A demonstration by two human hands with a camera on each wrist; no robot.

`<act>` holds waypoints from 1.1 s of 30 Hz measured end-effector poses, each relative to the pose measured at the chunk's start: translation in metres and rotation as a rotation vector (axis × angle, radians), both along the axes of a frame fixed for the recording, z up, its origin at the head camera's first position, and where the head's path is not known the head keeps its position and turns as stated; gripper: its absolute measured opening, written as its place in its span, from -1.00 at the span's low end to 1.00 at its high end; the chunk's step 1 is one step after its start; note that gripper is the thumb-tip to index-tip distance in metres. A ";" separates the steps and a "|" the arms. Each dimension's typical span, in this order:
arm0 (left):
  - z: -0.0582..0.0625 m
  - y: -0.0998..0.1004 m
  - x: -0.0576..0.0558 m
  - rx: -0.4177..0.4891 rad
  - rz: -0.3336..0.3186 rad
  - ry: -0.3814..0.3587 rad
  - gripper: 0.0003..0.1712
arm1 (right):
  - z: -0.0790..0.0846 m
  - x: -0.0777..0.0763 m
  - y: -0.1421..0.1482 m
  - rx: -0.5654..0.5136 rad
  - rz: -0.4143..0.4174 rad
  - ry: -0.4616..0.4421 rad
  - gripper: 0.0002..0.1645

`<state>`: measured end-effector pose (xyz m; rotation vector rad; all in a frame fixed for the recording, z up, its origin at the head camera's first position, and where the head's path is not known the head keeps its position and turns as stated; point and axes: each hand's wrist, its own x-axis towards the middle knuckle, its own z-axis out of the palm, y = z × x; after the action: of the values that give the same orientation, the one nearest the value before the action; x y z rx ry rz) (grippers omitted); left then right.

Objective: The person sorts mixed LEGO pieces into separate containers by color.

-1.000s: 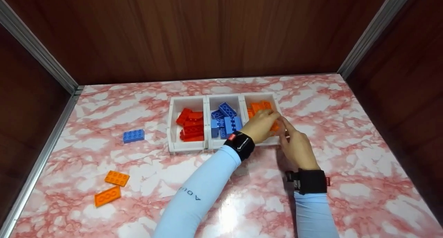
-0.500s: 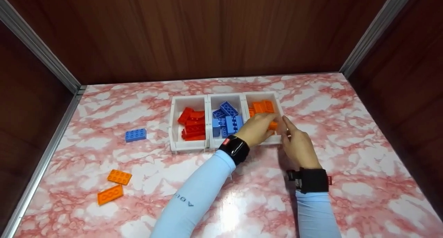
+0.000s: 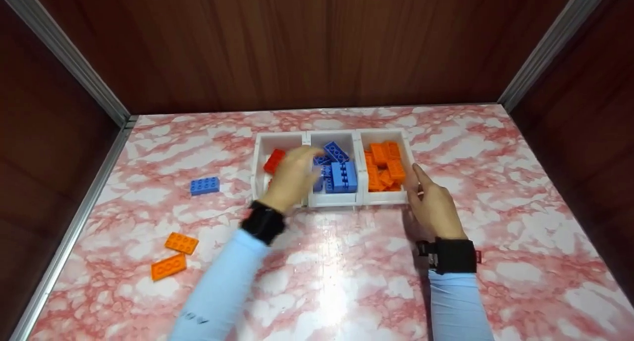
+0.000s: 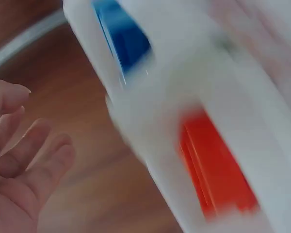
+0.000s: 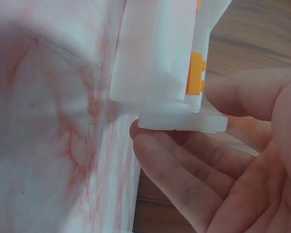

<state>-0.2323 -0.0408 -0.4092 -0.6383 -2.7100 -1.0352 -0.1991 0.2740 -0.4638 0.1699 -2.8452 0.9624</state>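
A white box (image 3: 384, 198) with three compartments stands on the table. Red bricks (image 3: 274, 161) lie in its left compartment, blue bricks (image 3: 344, 177) in the middle, orange bricks (image 3: 379, 155) in the right. My left hand (image 3: 294, 177), blurred, hovers over the left and middle compartments and hides most of the red bricks. In the left wrist view its loosely bent fingers (image 4: 56, 162) have nothing between them. At the box's right end, my right hand (image 3: 438, 209) touches the outer wall. In the right wrist view its extended fingers (image 5: 179, 179) lie along that end.
To the left of the box sits a loose blue brick (image 3: 204, 185). Nearer me are two flat orange bricks, one studs up (image 3: 182, 243), the other (image 3: 168, 267) with its hollow underside showing. Dark wooden panels (image 3: 317, 48) border the table behind and at both sides.
My left hand has left the orange compartment and swung left over the red and blue ones, exposing the orange bricks. The right hand stays by the box's right end. The view has shifted slightly.
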 end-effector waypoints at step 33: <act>-0.053 -0.228 0.101 -0.273 0.349 -0.484 -0.46 | 0.001 0.000 0.000 0.009 0.013 0.002 -0.28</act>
<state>-0.1313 -0.2687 -0.4621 0.0816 -3.2476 -0.8191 -0.1996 0.2743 -0.4632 0.1903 -2.8508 0.9516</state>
